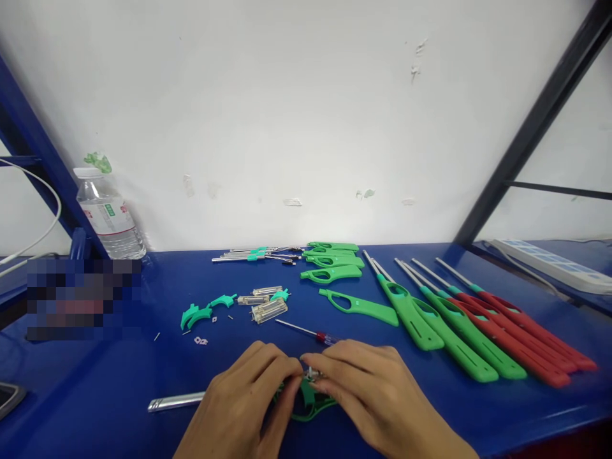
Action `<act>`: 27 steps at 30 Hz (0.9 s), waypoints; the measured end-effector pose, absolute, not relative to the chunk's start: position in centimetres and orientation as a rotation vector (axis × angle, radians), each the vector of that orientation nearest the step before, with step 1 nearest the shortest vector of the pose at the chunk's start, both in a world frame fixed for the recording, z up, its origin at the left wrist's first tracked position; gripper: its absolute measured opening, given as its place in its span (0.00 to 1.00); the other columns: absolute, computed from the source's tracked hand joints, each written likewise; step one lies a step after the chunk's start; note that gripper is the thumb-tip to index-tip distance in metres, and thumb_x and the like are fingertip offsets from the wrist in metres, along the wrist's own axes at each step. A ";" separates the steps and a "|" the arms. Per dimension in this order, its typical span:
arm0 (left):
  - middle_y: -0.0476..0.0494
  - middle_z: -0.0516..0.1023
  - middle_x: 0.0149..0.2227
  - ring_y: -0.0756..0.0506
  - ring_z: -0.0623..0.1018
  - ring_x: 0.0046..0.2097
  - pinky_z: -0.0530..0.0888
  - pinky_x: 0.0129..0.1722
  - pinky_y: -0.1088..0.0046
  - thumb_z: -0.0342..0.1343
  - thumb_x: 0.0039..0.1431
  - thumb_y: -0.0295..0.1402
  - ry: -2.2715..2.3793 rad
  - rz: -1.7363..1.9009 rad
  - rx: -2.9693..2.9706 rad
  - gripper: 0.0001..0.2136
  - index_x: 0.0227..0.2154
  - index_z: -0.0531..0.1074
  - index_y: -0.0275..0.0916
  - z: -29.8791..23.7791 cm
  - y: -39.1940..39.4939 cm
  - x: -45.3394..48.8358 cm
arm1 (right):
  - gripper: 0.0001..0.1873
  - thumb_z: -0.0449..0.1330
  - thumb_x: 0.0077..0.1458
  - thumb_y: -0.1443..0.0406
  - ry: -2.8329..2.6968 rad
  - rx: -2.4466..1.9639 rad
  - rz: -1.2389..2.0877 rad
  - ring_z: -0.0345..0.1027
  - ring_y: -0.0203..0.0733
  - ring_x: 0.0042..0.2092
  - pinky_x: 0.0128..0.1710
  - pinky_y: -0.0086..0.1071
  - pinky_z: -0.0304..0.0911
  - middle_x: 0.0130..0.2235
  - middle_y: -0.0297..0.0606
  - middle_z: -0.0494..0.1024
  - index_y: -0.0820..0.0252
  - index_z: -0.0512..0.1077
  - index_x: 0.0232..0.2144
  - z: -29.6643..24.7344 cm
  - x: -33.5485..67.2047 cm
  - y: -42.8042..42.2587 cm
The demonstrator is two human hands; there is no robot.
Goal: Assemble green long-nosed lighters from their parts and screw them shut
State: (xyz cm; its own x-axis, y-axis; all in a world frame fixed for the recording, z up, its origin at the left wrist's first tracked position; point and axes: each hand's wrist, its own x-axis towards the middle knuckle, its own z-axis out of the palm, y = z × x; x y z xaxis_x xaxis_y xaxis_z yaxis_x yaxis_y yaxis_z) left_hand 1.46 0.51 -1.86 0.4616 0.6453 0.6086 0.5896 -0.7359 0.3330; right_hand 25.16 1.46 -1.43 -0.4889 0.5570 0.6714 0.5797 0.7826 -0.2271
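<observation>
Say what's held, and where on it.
The right hand appears to pinch a small silvery part, its grip point hidden; what the left hand grips at the green casing is unclear.

The left hand [246,392] and right hand [375,389] are bare, with slender fingers [337,368]; both wrists [430,433] are bare too
</observation>
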 end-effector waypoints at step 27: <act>0.51 0.87 0.51 0.45 0.88 0.49 0.85 0.52 0.69 0.54 0.75 0.25 1.245 1.014 2.732 0.18 0.61 0.72 0.50 -2.7 0.8 1.2 | 0.08 0.65 0.76 0.60 -2.187 -1.102 0.182 0.78 0.47 0.44 0.41 0.37 0.72 0.43 0.35 0.82 0.48 0.84 0.51 -1.4 26.6 1.9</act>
State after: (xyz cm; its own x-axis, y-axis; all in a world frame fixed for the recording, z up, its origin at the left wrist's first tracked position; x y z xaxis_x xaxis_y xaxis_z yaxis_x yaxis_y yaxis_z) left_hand 1.18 0.75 -2.75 0.4869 0.6684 0.5623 0.6858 -0.6912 0.2278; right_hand 26.60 1.93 -1.45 -0.4167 0.7559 0.5049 0.6621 0.6330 -0.4012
